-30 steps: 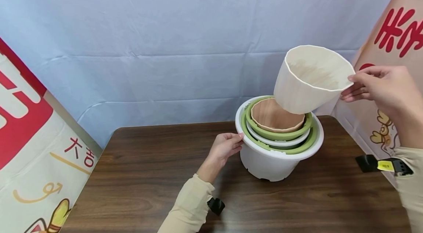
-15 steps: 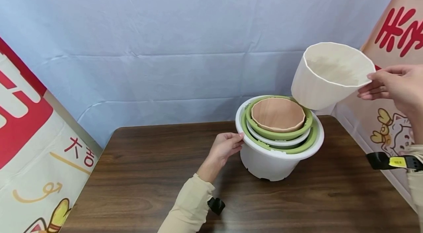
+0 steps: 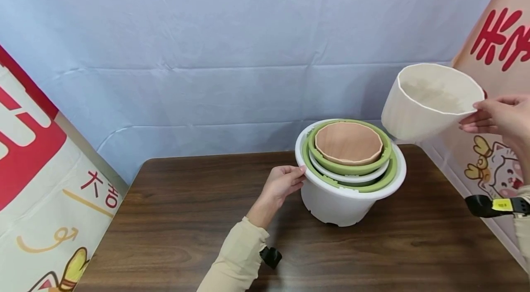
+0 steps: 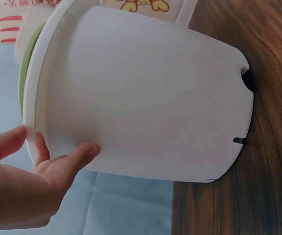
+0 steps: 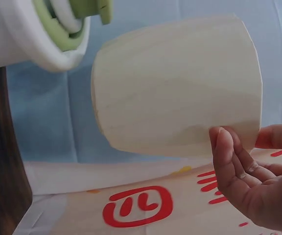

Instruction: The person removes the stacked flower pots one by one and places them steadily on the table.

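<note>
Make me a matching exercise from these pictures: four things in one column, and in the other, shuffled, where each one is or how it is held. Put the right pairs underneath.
Things
1. large round white pot
2. cream pot with a faceted rim
3. light tan pot with a faceted rim
4. light blue creased cloth

Places and states
A. Nested innermost
B. Hanging in the background
C. Gripped at its rim by the left hand
D. Tilted in the air, pinched at its rim by the right hand

Right pairs: 1-C, 2-D, 3-A, 4-B
</note>
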Motion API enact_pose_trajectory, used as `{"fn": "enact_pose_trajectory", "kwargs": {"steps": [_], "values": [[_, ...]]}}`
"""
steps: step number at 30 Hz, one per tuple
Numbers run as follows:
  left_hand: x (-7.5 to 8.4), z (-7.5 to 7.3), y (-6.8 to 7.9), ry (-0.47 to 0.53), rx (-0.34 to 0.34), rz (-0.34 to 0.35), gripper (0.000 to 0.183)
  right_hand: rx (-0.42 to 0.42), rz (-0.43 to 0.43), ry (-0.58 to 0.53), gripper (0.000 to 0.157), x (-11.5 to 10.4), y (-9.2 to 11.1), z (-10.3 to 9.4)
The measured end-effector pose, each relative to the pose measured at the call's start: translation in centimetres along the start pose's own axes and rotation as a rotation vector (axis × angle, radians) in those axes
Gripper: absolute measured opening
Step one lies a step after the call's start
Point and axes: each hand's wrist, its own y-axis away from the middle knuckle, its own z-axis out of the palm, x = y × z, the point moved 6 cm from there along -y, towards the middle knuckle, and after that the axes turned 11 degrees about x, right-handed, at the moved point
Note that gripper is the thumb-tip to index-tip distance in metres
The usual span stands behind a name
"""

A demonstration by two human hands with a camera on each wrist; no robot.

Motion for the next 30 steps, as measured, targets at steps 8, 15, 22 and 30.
{"fn": "enact_pose_trajectory", "kwargs": {"steps": [8,15,22,30], "values": [[0.1,-0.1,0.1,-0.007,0.005,0.004,0.022,0.012,0.037,0.056,0.02,1.2,0.9,0.3],[0.0,-0.1,0.2,-0.01,0.005,0.001,0.023,0.02,0.041,0.135,0.046,2.6,1.8,0.6],[-0.2,-0.1,0.1,-0.018,0.006,0.007,0.022,0.019,0.068,0.096,0.053,5.3,2.3,1.5],[-0.2,-0.1,0.4,-0.023,0.006,0.016,0.021,-0.011,0.116,0.038,0.037,8.9,2.5,2.7]]}}
